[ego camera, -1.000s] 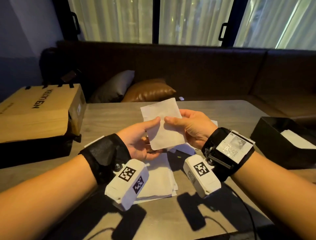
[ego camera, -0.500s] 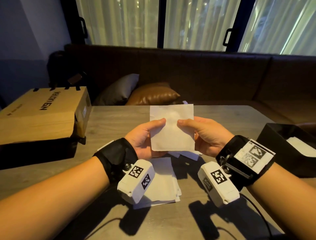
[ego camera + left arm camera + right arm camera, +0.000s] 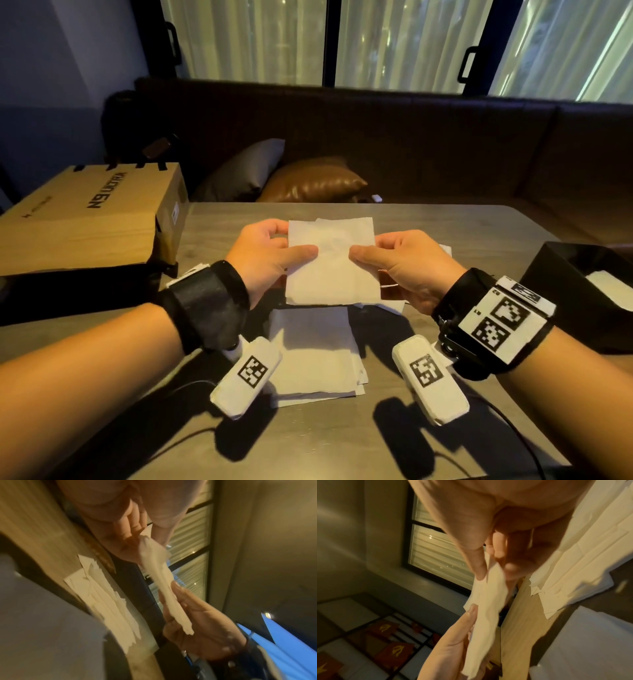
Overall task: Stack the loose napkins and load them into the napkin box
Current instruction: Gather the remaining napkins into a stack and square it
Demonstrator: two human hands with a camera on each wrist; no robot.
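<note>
A white napkin hangs flat above the table between both hands. My left hand pinches its left edge, thumb on top, and my right hand pinches its right edge the same way. In the left wrist view the napkin runs edge-on from my fingers to the other hand; the right wrist view shows the napkin likewise. Under the hands a pile of napkins lies on the wooden table. The black napkin box stands at the right edge with a white napkin inside.
A tan cardboard box sits on the table's left side atop something dark. More loose napkins peek out behind my right hand. A dark sofa with two cushions runs behind the table. Cables trail from the wrist cameras over the near table.
The napkin was tilted and held upright a second ago; it now lies squarer and flatter between the hands, with both hands spread further apart along its sides.
</note>
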